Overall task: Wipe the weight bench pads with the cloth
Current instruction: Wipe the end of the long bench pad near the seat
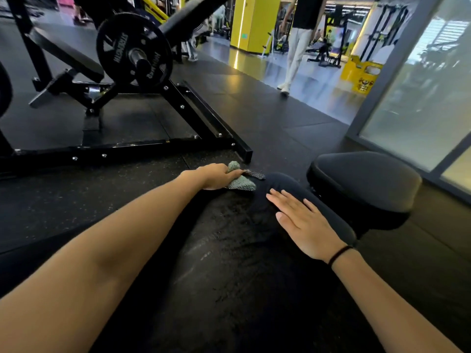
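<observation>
A long black back pad point(229, 263) of the weight bench runs away from me down the middle of the view. Its surface shows streaky marks. At its far left edge my left hand point(216, 177) grips a bunched grey-green cloth point(242, 183) and holds it against the pad. My right hand point(303, 222) lies flat on the right side of the pad, fingers straight and together, with a black band on the wrist. Just beyond the pad's far end sits the separate black seat pad point(364, 182).
A black machine frame point(132, 146) with a weight plate point(133, 50) stands on the rubber floor to the left. A glass wall point(418, 98) runs along the right. A person in white trousers point(295, 54) walks in the aisle beyond, near a yellow floor sign point(362, 75).
</observation>
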The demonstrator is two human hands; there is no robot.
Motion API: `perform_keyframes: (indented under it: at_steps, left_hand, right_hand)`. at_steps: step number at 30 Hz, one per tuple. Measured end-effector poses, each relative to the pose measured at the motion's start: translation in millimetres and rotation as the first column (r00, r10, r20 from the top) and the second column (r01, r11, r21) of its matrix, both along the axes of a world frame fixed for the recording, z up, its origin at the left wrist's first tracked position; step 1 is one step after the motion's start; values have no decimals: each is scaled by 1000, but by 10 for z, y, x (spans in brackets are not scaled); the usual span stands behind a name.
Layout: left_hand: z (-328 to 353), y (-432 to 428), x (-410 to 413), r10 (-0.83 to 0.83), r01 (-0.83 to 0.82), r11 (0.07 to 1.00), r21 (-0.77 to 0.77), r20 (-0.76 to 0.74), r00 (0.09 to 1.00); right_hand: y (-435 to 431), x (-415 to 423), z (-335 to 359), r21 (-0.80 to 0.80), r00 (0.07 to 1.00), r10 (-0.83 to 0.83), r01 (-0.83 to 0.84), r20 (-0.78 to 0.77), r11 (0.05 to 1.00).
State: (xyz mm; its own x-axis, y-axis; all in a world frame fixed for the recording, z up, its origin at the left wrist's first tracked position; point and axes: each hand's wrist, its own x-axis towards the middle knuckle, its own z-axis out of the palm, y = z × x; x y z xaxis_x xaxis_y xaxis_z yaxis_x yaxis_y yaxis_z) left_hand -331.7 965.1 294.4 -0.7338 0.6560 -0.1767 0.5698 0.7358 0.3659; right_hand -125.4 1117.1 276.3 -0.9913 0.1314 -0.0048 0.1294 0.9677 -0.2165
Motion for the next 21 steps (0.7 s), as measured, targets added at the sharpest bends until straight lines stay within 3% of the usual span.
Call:
perform_keyframes:
  at_steps: [9,21]
  left_hand:
    - [-48,-954,34,129,-129,992,-5,-25,991]
    - [-46,-2580,725,247,-248,969,-2,-101,964]
  right_hand:
    - [-7,4,20,-12,1000,0,1,16,1000]
    - [-42,29,31,-2,1000,-14,14,-20,1000]
